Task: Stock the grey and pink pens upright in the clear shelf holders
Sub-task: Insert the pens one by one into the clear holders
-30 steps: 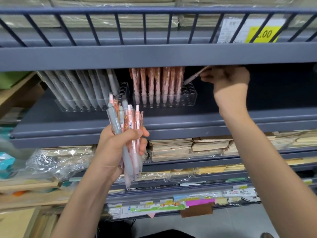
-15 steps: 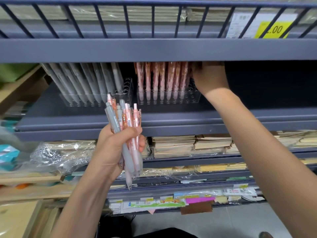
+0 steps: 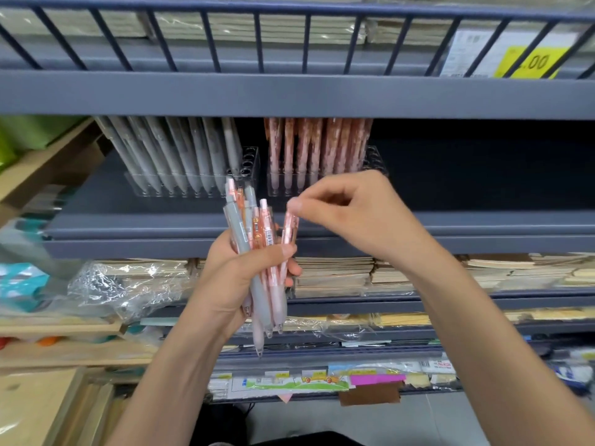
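Back from shelf, my right hand pinches one pink pen; left hand grips bundle; two holders at twelve o'clock.

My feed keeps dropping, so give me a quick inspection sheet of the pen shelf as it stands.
Surface: dark grey shelf, bare to the right of the holders.
Job's things: grey pens lean in the left clear holder, which has empty holes at its right end; pink pens stand in the right clear holder.
Clutter: crumpled plastic wrap on the shelf below.
Grippers: left hand grips a mixed pen bundle; right hand pinches the top of one pink pen in it.
Cables: nothing seen.
Surroundings: stacked notebooks below; yellow price tag above.
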A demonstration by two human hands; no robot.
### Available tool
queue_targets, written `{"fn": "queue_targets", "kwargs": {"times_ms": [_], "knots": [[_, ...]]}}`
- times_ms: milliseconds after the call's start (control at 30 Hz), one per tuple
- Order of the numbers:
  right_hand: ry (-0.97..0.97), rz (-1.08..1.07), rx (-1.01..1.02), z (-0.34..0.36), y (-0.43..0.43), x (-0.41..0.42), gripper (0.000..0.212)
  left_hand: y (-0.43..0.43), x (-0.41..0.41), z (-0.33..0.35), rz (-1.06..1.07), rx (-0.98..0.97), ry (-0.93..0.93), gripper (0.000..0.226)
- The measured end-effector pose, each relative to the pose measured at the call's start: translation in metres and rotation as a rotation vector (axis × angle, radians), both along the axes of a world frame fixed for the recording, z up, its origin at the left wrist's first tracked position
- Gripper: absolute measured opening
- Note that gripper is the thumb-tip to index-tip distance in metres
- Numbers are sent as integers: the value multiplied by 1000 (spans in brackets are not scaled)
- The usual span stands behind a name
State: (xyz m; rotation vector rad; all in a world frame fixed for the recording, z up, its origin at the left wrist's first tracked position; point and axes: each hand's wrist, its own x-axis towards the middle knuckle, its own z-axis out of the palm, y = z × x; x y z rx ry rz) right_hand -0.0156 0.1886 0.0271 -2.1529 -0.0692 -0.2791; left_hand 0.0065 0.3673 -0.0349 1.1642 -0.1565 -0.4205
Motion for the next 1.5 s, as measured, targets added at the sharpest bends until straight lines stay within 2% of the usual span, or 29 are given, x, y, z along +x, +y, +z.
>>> {"fn": "queue_targets", "kwargs": {"times_ms": [167,300,500,667,833,967,1033,1133,1267,1333,1433,1500], "knots": [[57,49,129,-2,-5,0,7,-9,-2,5,-13,0,-21,50],[10,-36,417,-12,-11,-5,6,-12,2,9,11,-68,-7,42],[-54,-120,530,-28,-3,-6,10,-16,8,9,148,-67,26,12],[-129,-170,639,-28,-15,-8,9,-13,12,16,124,-247,111,13],[-241,-258,720,-31,-26,-9,10,-19,12,20,250,-489,78,13],[-376,-483,854,-31,-46,-12,9,-14,16,19,294,-538,80,21],[-497,-586,828,-28,-60,-12,5,-8,19,16,283,-524,83,22],[-666,-684,681,-22,-75,-10,3,-5,19,11,264,-485,77,32],[-780,-691,427,-14,-82,1,2,-5,15,11,217,-403,36,32],[-788,-684,250,-12,-84,10,9,-5,14,12,187,-383,21,30],[-703,-664,19,-13,-88,22,12,-4,11,11,175,-357,12,30],[-611,-621,-97,-12,-90,30,29,-4,9,10,168,-311,0,33]]}}
